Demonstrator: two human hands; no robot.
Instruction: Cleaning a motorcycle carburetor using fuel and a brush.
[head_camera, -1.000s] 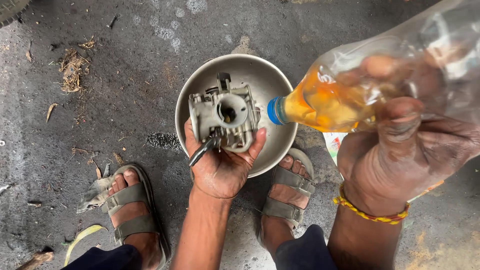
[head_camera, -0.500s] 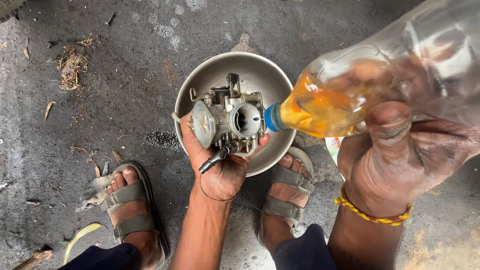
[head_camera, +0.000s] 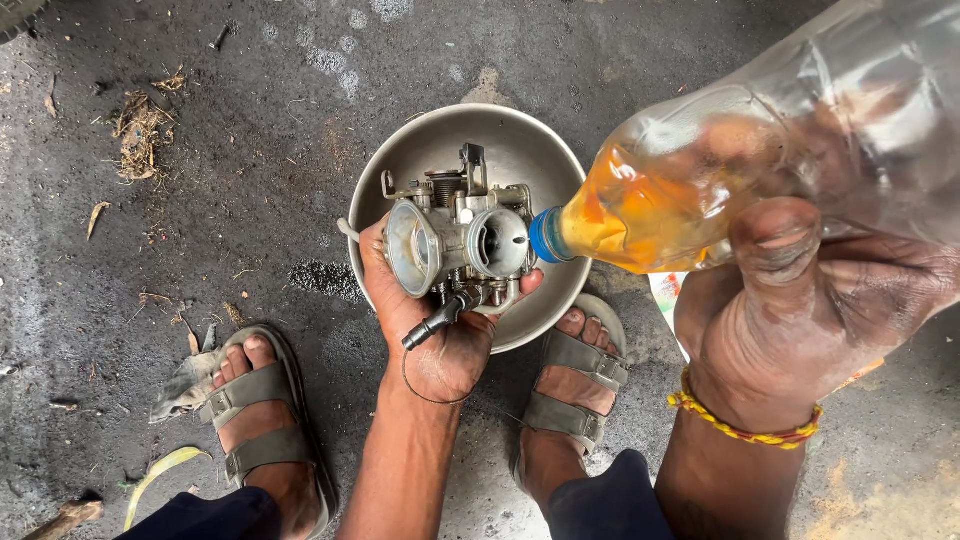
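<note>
My left hand (head_camera: 432, 330) grips a grey metal carburetor (head_camera: 455, 240) from below and holds it over a round metal bowl (head_camera: 520, 150) on the ground. A short black hose stub (head_camera: 438, 320) hangs from the carburetor across my palm. My right hand (head_camera: 810, 310) holds a clear plastic bottle (head_camera: 760, 170) tipped on its side, with orange-yellow liquid pooled toward its blue-ringed neck (head_camera: 545, 236). The bottle mouth sits right against the carburetor's round opening.
My feet in grey strap sandals (head_camera: 262, 405) (head_camera: 575, 385) stand on stained concrete either side of my left arm. Dry leaves and plant debris (head_camera: 135, 125) lie at the upper left. A yellow bead bracelet (head_camera: 740, 428) circles my right wrist.
My left hand has turned the carburetor so a different side faces up. The bottle has tipped lower and its mouth has closed in on the carburetor's opening.
</note>
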